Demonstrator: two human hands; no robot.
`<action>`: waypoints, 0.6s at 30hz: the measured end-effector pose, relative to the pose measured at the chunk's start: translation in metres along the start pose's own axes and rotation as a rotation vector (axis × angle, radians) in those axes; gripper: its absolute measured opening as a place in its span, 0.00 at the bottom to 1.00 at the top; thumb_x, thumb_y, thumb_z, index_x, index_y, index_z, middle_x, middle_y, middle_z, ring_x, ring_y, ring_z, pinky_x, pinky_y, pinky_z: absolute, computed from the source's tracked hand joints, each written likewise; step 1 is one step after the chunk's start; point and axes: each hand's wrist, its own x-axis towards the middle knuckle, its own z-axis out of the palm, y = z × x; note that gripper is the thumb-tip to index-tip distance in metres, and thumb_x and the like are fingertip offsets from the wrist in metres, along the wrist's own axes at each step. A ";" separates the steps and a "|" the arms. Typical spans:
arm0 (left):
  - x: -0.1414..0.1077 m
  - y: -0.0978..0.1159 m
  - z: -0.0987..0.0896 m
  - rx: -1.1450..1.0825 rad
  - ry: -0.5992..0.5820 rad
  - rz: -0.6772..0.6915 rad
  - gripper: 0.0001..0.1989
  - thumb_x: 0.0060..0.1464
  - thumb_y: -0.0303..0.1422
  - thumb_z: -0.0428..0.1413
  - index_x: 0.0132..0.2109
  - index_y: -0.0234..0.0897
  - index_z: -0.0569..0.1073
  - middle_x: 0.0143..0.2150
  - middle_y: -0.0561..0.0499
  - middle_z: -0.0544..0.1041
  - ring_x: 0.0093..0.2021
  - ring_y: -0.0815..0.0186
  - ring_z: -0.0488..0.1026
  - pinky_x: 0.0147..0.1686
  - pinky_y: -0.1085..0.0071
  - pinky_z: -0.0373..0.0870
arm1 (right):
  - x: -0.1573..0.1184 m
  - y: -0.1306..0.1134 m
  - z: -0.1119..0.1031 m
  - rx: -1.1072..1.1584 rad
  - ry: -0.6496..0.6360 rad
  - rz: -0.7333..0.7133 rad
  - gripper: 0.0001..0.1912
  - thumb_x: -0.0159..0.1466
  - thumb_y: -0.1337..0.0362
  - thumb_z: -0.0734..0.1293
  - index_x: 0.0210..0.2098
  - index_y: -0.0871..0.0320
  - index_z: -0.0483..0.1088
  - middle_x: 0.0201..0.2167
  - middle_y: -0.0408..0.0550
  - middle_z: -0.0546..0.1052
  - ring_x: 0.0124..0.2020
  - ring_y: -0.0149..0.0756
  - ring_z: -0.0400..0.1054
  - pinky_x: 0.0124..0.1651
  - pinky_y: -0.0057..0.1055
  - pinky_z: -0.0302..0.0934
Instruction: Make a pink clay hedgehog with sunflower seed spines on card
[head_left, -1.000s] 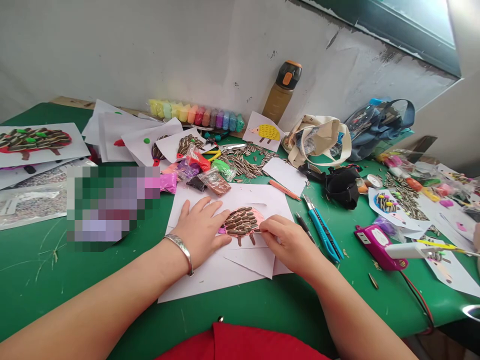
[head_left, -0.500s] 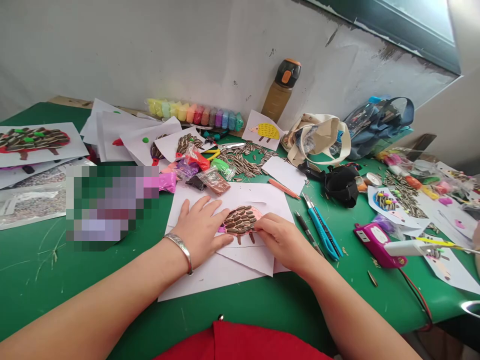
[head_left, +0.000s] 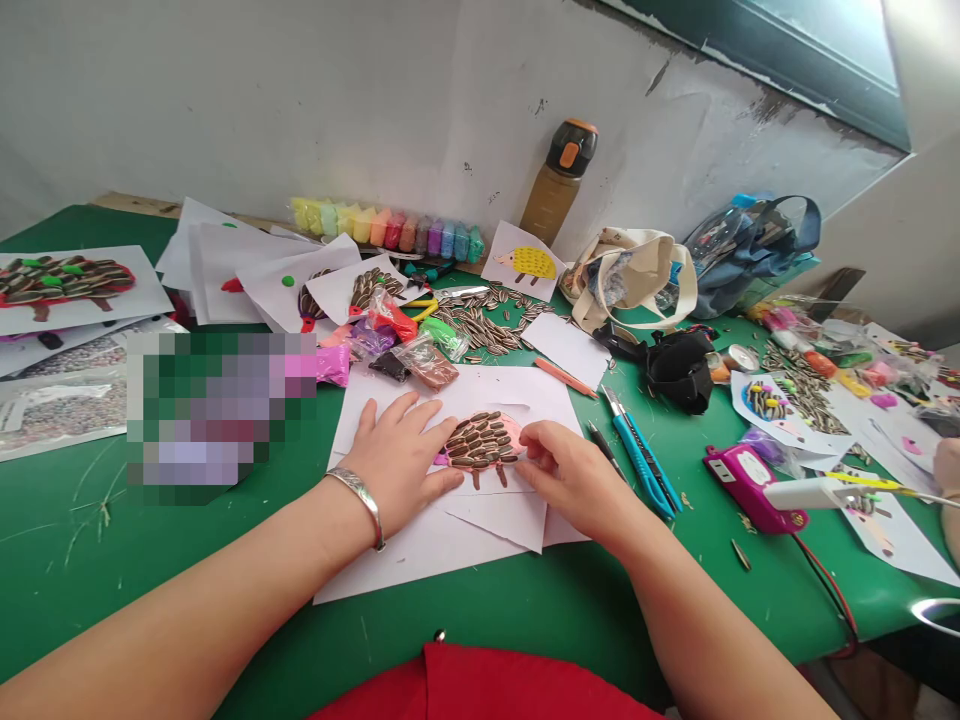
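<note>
A hedgehog picture (head_left: 480,442) lies on white paper (head_left: 390,555) in front of me; its body is covered with rows of striped sunflower seeds, with bare pink clay at its right end and short brown legs below. My left hand (head_left: 409,450), a silver bracelet at its wrist, rests flat on the paper with fingers spread, its fingertips at the picture's left edge. My right hand (head_left: 570,470) is at the picture's right end, fingers loosely curled, thumb and index finger a little apart. No seed shows between them.
Small bags of coloured clay (head_left: 386,335) and a heap of sunflower seeds (head_left: 487,325) lie behind the paper. To the right are a blue utility knife (head_left: 641,455), a pen (head_left: 609,450) and a magenta glue gun (head_left: 750,490). A bottle (head_left: 559,185) stands by the wall.
My right thumb and index finger, closed together at the seeds' right edge before, have come apart and drawn slightly back. My left hand stays in place.
</note>
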 end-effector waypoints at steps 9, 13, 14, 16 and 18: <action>-0.001 0.001 -0.001 -0.017 0.002 -0.008 0.25 0.55 0.43 0.57 0.58 0.41 0.70 0.63 0.42 0.66 0.64 0.42 0.55 0.59 0.35 0.50 | 0.003 0.000 0.004 -0.066 0.004 -0.054 0.08 0.66 0.68 0.60 0.33 0.57 0.70 0.30 0.45 0.72 0.32 0.32 0.65 0.35 0.29 0.58; 0.000 0.001 -0.001 -0.014 0.000 -0.010 0.26 0.55 0.43 0.57 0.59 0.41 0.69 0.63 0.42 0.66 0.65 0.42 0.55 0.59 0.35 0.49 | 0.003 -0.002 0.006 -0.085 0.006 -0.070 0.09 0.66 0.68 0.59 0.33 0.57 0.71 0.30 0.45 0.71 0.32 0.32 0.65 0.36 0.29 0.57; 0.000 0.001 -0.001 -0.011 -0.004 -0.012 0.26 0.55 0.44 0.57 0.59 0.41 0.69 0.64 0.42 0.65 0.65 0.42 0.55 0.59 0.35 0.49 | 0.003 -0.002 0.005 -0.086 0.004 -0.071 0.09 0.66 0.68 0.59 0.33 0.57 0.70 0.30 0.45 0.71 0.32 0.32 0.65 0.36 0.29 0.57; 0.000 0.001 -0.001 0.000 -0.010 -0.013 0.26 0.55 0.44 0.56 0.59 0.41 0.69 0.64 0.42 0.65 0.65 0.43 0.55 0.59 0.35 0.50 | 0.003 -0.001 0.004 -0.079 -0.006 -0.068 0.09 0.66 0.68 0.59 0.32 0.57 0.70 0.29 0.45 0.71 0.31 0.32 0.64 0.35 0.29 0.57; 0.000 0.001 -0.001 0.013 -0.014 -0.012 0.25 0.55 0.44 0.56 0.59 0.41 0.69 0.64 0.42 0.65 0.64 0.44 0.56 0.59 0.36 0.50 | 0.002 0.001 0.002 -0.060 0.017 -0.058 0.08 0.66 0.68 0.60 0.33 0.57 0.70 0.29 0.44 0.71 0.31 0.31 0.64 0.34 0.29 0.57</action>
